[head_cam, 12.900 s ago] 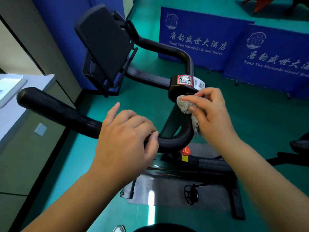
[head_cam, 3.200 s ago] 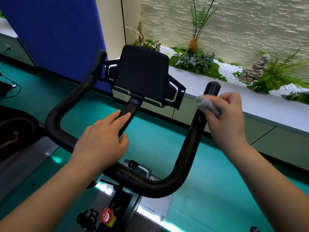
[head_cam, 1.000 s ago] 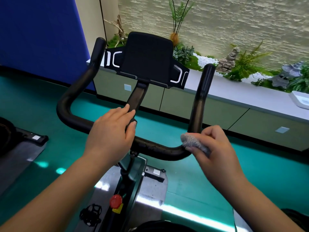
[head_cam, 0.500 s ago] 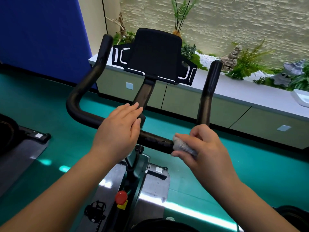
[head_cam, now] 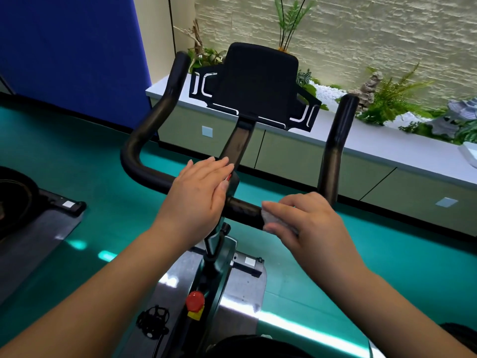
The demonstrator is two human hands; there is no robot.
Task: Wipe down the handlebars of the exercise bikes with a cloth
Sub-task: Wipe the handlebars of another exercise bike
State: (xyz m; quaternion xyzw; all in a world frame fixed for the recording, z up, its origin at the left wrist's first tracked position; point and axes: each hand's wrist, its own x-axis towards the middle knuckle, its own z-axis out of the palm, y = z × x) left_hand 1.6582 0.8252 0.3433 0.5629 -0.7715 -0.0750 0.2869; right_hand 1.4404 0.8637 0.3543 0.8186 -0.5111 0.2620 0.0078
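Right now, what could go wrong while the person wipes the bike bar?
The cloth is small and mostly hidden under the right hand, so it might slip out and drop to the floor. The left hand lies flat on the handlebar close to the cloth, so the wipe may bump it or skip the part it covers.

Left hand (head_cam: 197, 196) lies flat with straight fingers; right hand (head_cam: 305, 218) curled, gripping.
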